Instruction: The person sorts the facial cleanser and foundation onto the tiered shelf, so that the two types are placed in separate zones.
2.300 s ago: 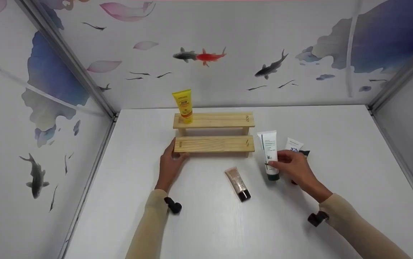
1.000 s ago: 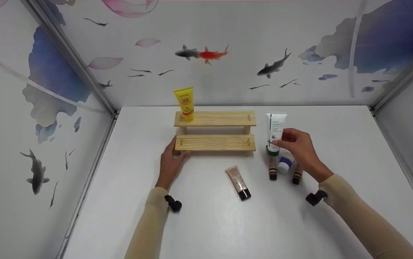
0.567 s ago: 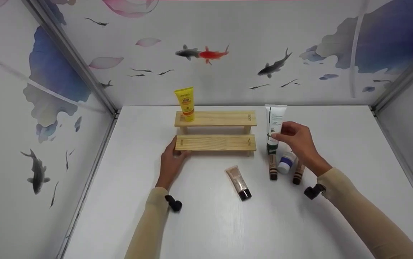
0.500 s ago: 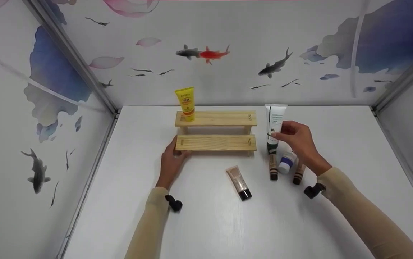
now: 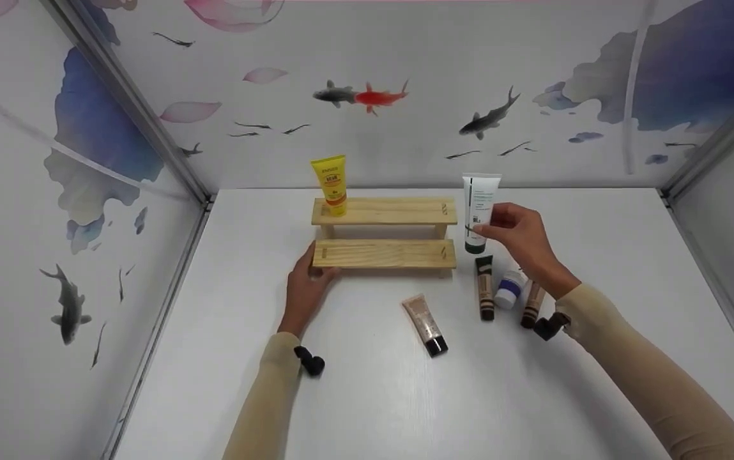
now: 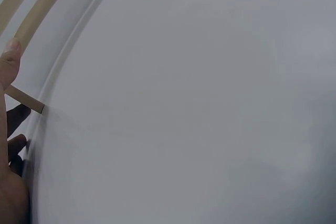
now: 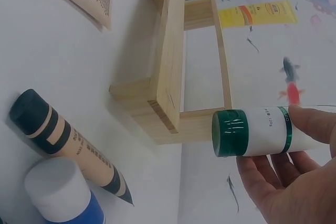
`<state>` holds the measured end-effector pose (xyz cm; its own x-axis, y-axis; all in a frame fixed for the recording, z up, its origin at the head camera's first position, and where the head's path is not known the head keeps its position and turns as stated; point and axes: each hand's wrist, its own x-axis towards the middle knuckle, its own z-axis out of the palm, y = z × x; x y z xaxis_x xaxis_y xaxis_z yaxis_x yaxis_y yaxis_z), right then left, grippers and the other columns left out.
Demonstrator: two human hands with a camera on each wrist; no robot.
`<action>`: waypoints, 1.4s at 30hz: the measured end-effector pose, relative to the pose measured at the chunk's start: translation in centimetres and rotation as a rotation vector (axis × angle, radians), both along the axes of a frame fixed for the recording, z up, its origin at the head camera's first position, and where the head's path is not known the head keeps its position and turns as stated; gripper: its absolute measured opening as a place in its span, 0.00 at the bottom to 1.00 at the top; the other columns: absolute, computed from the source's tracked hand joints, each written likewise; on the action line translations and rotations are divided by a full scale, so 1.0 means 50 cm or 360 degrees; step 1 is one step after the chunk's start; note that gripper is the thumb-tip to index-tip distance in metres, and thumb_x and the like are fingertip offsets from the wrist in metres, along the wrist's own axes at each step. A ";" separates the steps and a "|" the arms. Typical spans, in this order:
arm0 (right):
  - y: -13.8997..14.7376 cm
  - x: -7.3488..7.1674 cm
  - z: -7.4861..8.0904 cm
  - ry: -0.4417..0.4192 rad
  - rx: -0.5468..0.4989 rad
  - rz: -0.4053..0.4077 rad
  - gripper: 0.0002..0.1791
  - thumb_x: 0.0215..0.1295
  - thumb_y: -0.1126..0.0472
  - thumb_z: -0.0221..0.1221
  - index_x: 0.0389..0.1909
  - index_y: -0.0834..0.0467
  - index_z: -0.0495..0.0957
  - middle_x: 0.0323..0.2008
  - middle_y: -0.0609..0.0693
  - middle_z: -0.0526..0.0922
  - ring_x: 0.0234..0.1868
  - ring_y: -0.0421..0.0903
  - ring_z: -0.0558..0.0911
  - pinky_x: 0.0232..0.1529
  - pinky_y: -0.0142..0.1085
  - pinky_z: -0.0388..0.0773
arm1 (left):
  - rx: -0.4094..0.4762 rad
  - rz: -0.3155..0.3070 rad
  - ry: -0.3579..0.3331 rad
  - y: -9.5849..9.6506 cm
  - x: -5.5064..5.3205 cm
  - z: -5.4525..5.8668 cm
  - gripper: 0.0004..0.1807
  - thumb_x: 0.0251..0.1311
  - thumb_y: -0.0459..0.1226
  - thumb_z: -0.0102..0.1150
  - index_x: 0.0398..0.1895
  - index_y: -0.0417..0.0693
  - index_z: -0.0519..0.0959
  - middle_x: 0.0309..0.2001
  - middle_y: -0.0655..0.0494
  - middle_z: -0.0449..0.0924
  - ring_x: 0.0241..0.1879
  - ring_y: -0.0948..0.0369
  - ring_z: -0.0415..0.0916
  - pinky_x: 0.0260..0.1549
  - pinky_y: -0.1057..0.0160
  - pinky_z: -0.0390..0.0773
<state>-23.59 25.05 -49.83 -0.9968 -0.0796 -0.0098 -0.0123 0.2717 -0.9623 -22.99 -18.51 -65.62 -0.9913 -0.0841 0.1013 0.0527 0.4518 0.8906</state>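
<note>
Right hand [image 5: 526,241] partly closed, white green-capped tube [image 5: 481,204] pinched between thumb and fingers, held near-upright, cap down, just right of two-tier wooden rack [image 5: 386,254]; rack's left end gripped by left hand [image 5: 304,291]

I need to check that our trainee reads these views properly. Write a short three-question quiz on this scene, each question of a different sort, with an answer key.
1. Which hand holds the white tube with the green cap?
2. True or false: the yellow tube stands on the rear wooden shelf.
3. Fill in the blank: the left hand holds one end of the ____ wooden shelf.

Key:
1. The right hand.
2. True.
3. Front: it is at the front wooden shelf.
</note>
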 end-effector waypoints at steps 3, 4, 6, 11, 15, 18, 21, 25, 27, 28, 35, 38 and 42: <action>-0.007 -0.010 0.005 0.0007 -0.0015 0.0007 0.30 0.73 0.55 0.75 0.70 0.62 0.80 0.62 0.58 0.86 0.61 0.49 0.85 0.60 0.32 0.82 | -0.0005 0.0001 -0.0004 0.000 0.000 -0.002 0.50 0.72 0.54 0.73 0.89 0.52 0.59 0.80 0.50 0.71 0.65 0.55 0.75 0.74 0.49 0.71; -0.009 -0.013 0.006 0.0010 -0.0019 0.0010 0.30 0.73 0.55 0.75 0.71 0.62 0.80 0.63 0.58 0.86 0.61 0.49 0.85 0.61 0.33 0.82 | -0.0003 0.0000 -0.0002 0.000 0.000 -0.002 0.50 0.72 0.54 0.73 0.89 0.52 0.59 0.80 0.50 0.71 0.65 0.55 0.75 0.73 0.49 0.71; -0.013 -0.019 0.008 0.0019 -0.0020 0.0015 0.30 0.74 0.55 0.74 0.71 0.62 0.80 0.63 0.58 0.86 0.62 0.48 0.85 0.64 0.35 0.81 | 0.0002 0.0003 0.0003 0.000 -0.001 -0.003 0.51 0.71 0.55 0.73 0.89 0.52 0.59 0.80 0.51 0.72 0.63 0.56 0.76 0.72 0.49 0.72; -0.024 -0.033 0.008 0.0035 -0.0022 0.0030 0.30 0.75 0.56 0.73 0.73 0.62 0.79 0.65 0.58 0.85 0.63 0.48 0.84 0.68 0.41 0.80 | 0.0002 0.0007 0.0005 0.000 0.000 -0.003 0.51 0.71 0.56 0.74 0.89 0.52 0.60 0.78 0.52 0.73 0.59 0.56 0.77 0.68 0.49 0.75; -0.035 -0.044 0.006 0.0024 -0.0055 0.0031 0.30 0.75 0.57 0.73 0.72 0.62 0.79 0.64 0.58 0.85 0.63 0.49 0.84 0.68 0.42 0.80 | -0.0016 0.0013 -0.0001 -0.001 -0.001 -0.003 0.50 0.71 0.54 0.74 0.89 0.51 0.60 0.78 0.51 0.74 0.58 0.56 0.77 0.67 0.50 0.75; -0.044 -0.050 0.006 0.0026 -0.0064 0.0029 0.30 0.74 0.58 0.74 0.72 0.63 0.79 0.64 0.58 0.85 0.63 0.49 0.84 0.69 0.44 0.79 | -0.0019 0.0004 0.0011 -0.001 -0.002 -0.002 0.50 0.71 0.52 0.75 0.89 0.50 0.61 0.77 0.49 0.74 0.58 0.55 0.78 0.66 0.49 0.75; -0.054 -0.057 0.004 0.0041 -0.0061 0.0034 0.30 0.74 0.58 0.74 0.72 0.63 0.79 0.65 0.58 0.85 0.64 0.50 0.84 0.70 0.46 0.79 | -0.0019 -0.0001 0.0016 -0.001 -0.002 -0.001 0.50 0.71 0.51 0.75 0.89 0.50 0.61 0.77 0.48 0.75 0.57 0.54 0.79 0.66 0.48 0.76; -0.067 -0.066 0.004 0.0057 -0.0059 0.0045 0.30 0.74 0.58 0.74 0.72 0.63 0.79 0.65 0.58 0.85 0.64 0.51 0.84 0.71 0.48 0.79 | -0.0027 0.0007 0.0005 -0.001 -0.003 -0.001 0.50 0.70 0.51 0.75 0.89 0.49 0.61 0.77 0.47 0.75 0.57 0.54 0.79 0.67 0.49 0.75; -0.073 -0.070 0.004 0.0064 -0.0060 0.0054 0.30 0.74 0.58 0.74 0.72 0.63 0.79 0.65 0.58 0.85 0.65 0.51 0.84 0.71 0.49 0.79 | -0.0031 0.0012 0.0000 -0.001 -0.003 -0.002 0.51 0.70 0.53 0.75 0.89 0.49 0.61 0.78 0.47 0.74 0.59 0.55 0.78 0.68 0.49 0.74; -0.076 -0.071 0.004 0.0065 -0.0062 0.0055 0.30 0.73 0.58 0.74 0.72 0.63 0.79 0.65 0.58 0.85 0.64 0.51 0.84 0.71 0.48 0.79 | -0.0029 0.0010 0.0000 -0.002 -0.003 -0.001 0.51 0.70 0.53 0.75 0.89 0.48 0.61 0.78 0.47 0.74 0.59 0.54 0.78 0.69 0.48 0.74; -0.099 -0.082 0.007 0.0063 -0.0048 0.0081 0.29 0.73 0.57 0.74 0.70 0.62 0.80 0.64 0.58 0.86 0.62 0.51 0.85 0.64 0.41 0.82 | -0.0037 0.0014 0.0009 -0.001 -0.003 0.003 0.53 0.69 0.57 0.74 0.88 0.46 0.61 0.80 0.44 0.71 0.69 0.51 0.75 0.75 0.46 0.70; -0.109 -0.086 0.008 0.0075 -0.0077 0.0110 0.29 0.74 0.57 0.74 0.71 0.62 0.80 0.64 0.58 0.86 0.62 0.52 0.85 0.62 0.39 0.84 | -0.0032 0.0010 0.0022 -0.001 -0.003 0.002 0.53 0.69 0.56 0.75 0.88 0.45 0.61 0.81 0.44 0.69 0.76 0.50 0.70 0.78 0.47 0.66; -0.121 -0.088 0.011 0.0090 -0.0117 0.0129 0.29 0.74 0.59 0.74 0.71 0.62 0.80 0.63 0.57 0.86 0.63 0.52 0.85 0.66 0.43 0.83 | -0.0026 0.0004 0.0012 -0.001 -0.003 0.002 0.53 0.69 0.56 0.74 0.89 0.47 0.60 0.82 0.46 0.68 0.81 0.50 0.65 0.81 0.48 0.62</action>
<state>-27.96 19.02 -49.27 -0.9859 -0.1583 0.0550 -0.0860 0.1966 -0.9767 -23.15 -18.56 -65.52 -0.9903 -0.0848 0.1101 0.0582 0.4664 0.8827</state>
